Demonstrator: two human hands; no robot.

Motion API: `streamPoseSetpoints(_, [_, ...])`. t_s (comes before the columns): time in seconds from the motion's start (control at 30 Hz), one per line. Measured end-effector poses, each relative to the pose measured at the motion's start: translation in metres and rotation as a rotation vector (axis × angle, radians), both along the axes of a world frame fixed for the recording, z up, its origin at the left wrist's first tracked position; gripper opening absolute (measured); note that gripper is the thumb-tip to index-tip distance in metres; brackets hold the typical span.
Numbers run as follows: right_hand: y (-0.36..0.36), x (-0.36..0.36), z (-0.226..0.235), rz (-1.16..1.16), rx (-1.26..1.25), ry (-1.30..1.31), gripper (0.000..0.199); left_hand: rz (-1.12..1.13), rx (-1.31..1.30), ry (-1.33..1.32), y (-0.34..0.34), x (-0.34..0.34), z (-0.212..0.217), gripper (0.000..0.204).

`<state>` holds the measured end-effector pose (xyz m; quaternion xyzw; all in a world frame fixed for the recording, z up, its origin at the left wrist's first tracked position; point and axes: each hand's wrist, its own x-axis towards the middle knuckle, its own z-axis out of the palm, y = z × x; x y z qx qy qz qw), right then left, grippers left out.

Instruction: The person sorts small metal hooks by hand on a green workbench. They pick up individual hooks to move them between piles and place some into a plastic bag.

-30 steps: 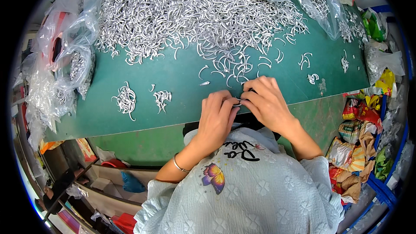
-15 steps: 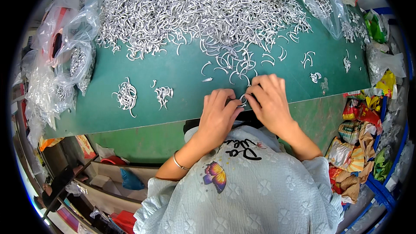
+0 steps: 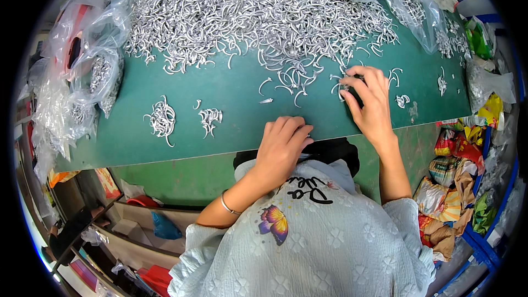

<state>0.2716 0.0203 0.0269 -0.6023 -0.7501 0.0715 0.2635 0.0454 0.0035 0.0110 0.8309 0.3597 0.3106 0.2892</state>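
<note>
Head view: right hand pinching a hook off the silver pile's edge, left hand curled shut at the green table's rim, contents hidden.

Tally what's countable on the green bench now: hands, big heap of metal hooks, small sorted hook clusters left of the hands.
Bare hands: 2, left hand and right hand
Large heap of curved silver metal hooks: 1
Small separate clusters of silver hooks: 2, and
Total: 5
</note>
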Motion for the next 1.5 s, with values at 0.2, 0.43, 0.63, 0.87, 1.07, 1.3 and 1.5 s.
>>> streamPoseSetpoints(0.2, [0.008,-0.047,0.004,0.133,0.003,0.027,0.031,0.042,-0.004,0.006,0.001,-0.002,0.000,0.035])
streamPoseSetpoints(0.43, [-0.009,-0.032,-0.002,0.126,0.012,0.111,0.021,0.024,0.002,-0.030,0.001,-0.008,-0.002,0.033])
streamPoseSetpoints(0.63, [0.000,-0.054,-0.003,0.150,0.001,0.024,0.018,0.006,0.023,-0.046,0.002,-0.004,-0.005,0.033])
streamPoseSetpoints(0.87, [-0.012,-0.031,0.003,0.023,0.051,0.201,0.016,0.054,0.055,-0.036,-0.002,-0.002,-0.005,0.036])
streamPoseSetpoints(1.07, [-0.009,-0.042,0.003,-0.085,-0.012,-0.033,0.017,-0.019,0.042,-0.012,0.004,-0.001,-0.004,0.033])
streamPoseSetpoints(1.3, [-0.014,-0.051,0.001,-0.028,0.005,-0.003,0.016,-0.054,-0.032,-0.091,0.007,-0.004,-0.008,0.039])
streamPoseSetpoints(1.5, [-0.007,-0.047,0.003,0.045,-0.037,0.143,0.021,-0.001,0.075,0.037,0.008,-0.007,0.004,0.056])
